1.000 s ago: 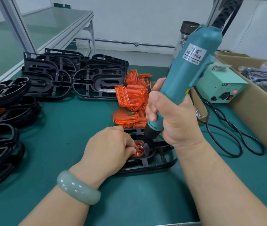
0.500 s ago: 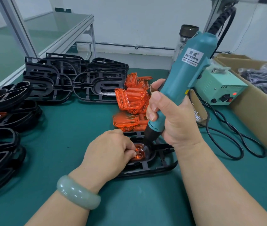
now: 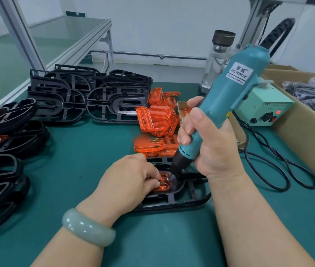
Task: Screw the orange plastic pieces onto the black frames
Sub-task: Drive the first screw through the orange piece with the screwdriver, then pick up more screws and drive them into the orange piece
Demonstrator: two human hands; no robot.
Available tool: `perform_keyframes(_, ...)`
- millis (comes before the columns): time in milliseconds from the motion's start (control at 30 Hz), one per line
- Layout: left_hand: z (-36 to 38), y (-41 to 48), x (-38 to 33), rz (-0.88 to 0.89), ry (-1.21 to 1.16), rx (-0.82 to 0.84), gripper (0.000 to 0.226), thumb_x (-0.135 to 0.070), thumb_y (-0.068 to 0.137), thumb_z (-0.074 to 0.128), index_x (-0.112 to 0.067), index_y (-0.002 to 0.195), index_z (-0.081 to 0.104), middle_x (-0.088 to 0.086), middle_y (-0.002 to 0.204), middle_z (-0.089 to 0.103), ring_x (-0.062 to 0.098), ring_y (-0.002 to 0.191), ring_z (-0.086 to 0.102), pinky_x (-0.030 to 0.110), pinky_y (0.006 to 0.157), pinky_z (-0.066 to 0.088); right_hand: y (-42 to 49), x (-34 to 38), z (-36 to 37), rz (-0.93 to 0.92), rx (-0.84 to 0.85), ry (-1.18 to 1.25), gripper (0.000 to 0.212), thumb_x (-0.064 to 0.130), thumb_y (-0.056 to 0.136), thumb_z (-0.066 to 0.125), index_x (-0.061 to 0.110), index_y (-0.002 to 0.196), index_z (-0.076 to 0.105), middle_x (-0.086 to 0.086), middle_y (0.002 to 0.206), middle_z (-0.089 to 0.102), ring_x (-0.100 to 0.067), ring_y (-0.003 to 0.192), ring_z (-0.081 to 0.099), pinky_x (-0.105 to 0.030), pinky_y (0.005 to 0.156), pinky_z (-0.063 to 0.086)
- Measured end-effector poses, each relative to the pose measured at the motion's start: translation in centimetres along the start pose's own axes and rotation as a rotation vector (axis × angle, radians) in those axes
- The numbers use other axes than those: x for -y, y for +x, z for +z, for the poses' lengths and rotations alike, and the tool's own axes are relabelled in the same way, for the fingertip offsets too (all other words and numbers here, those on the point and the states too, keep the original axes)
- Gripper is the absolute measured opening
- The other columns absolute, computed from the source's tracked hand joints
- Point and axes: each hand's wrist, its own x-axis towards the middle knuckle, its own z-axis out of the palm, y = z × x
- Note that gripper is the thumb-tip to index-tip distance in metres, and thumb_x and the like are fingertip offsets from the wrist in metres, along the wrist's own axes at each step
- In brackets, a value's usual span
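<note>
Left hand (image 3: 133, 180): back up, over the left half of the flat black oval plastic frame (image 3: 183, 200). Fingers curled, tips pinching at the small clear-orange plastic piece (image 3: 163, 186) seated in that frame. Wrist carries a pale green stone bangle (image 3: 88, 227); forearm enters from below-left of the frame.

Right hand (image 3: 208, 143): above the frame, wrapped round the teal electric screwdriver (image 3: 228, 97), which is tilted with its bit down near the frame's middle. Forearm enters from below-right.
</note>
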Motion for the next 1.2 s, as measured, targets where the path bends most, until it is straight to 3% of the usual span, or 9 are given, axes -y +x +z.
perform_keyframes(167, 0.1, -0.1, 0.1, 0.006, 0.008, -0.008, 0.010, -0.036, 0.084, 0.066, -0.035, 0.092, 0.072, -0.010, 0.082, 0.050, 0.009, 0.082, 0.047, 0.033, 0.076, 0.047, 0.0, 0.0, 0.0, -0.004, 0.044, -0.012, 0.011, 0.015, 0.086, 0.060, 0.016, 0.096, 0.055, 0.006, 0.056, 0.050, -0.011, 0.045, 0.047, -0.026, 0.051, 0.040)
perform_keyframes(300, 0.1, -0.1, 0.2, 0.003, 0.016, -0.002, 0.011, -0.037, 0.083, 0.066, -0.035, 0.093, 0.072, -0.011, 0.082, 0.049, 0.007, 0.081, 0.044, 0.032, 0.075, 0.047, 0.6, 0.5, 0.0, -0.011, 0.106, 0.109, 0.038, 0.034, 0.073, 0.079, 0.016, 0.098, 0.056, 0.006, 0.060, 0.051, -0.010, 0.047, 0.049, -0.025, 0.053, 0.041)
perform_keyframes(467, 0.1, -0.1, 0.2, 0.004, -0.002, -0.006, 0.011, -0.038, 0.083, 0.066, -0.035, 0.092, 0.072, -0.013, 0.080, 0.048, 0.006, 0.080, 0.047, 0.033, 0.075, 0.047, 1.0, 0.4, -0.5, 0.015, 0.015, 0.223, 0.046, 0.039, 0.067, 0.083, 0.017, 0.097, 0.056, 0.006, 0.061, 0.051, -0.008, 0.048, 0.048, -0.024, 0.053, 0.040)
perform_keyframes(633, 0.3, -0.2, 0.4, 0.008, -0.002, -0.026, 0.009, -0.039, 0.082, 0.065, -0.036, 0.088, 0.071, -0.013, 0.079, 0.049, 0.005, 0.080, 0.048, 0.031, 0.074, 0.046, 0.8, -0.3, -1.5, 0.029, -0.205, 0.329, 0.009, 0.026, 0.092, 0.053, 0.018, 0.096, 0.052, 0.009, 0.057, 0.049, -0.005, 0.045, 0.046, -0.020, 0.052, 0.041)
perform_keyframes(867, 0.3, -0.4, 0.3, 0.024, 0.010, -0.061, 0.012, -0.045, 0.082, 0.062, -0.037, 0.086, 0.070, -0.015, 0.077, 0.052, 0.004, 0.077, 0.051, 0.032, 0.071, 0.047, 0.1, -0.8, -3.3, -0.002, -0.373, 0.424, 0.015, 0.034, 0.084, 0.052, 0.021, 0.091, 0.053, 0.011, 0.057, 0.046, -0.003, 0.045, 0.044, -0.019, 0.052, 0.044)
perform_keyframes(1033, -0.2, -0.3, -0.5, 0.005, -0.012, -0.154, 0.022, -0.047, 0.078, 0.052, -0.035, 0.076, 0.070, -0.015, 0.073, 0.055, 0.005, 0.071, 0.056, 0.031, 0.065, 0.049, 0.0, -0.4, -4.4, -0.002, -0.404, 0.442, 0.015, 0.035, 0.085, 0.052, 0.021, 0.091, 0.053, 0.011, 0.058, 0.044, -0.003, 0.046, 0.043, -0.018, 0.052, 0.043)
perform_keyframes(1200, -0.7, 1.1, -1.5, 0.003, -0.082, -0.206, 0.015, -0.038, 0.081, 0.057, -0.036, 0.088, 0.071, -0.022, 0.077, 0.059, 0.000, 0.077, 0.058, 0.017, 0.070, 0.046, 0.2, -0.2, -4.9, 0.009, -0.408, 0.473, 0.016, 0.035, 0.084, 0.052, 0.021, 0.090, 0.053, 0.011, 0.058, 0.044, -0.003, 0.045, 0.043, -0.018, 0.051, 0.043)
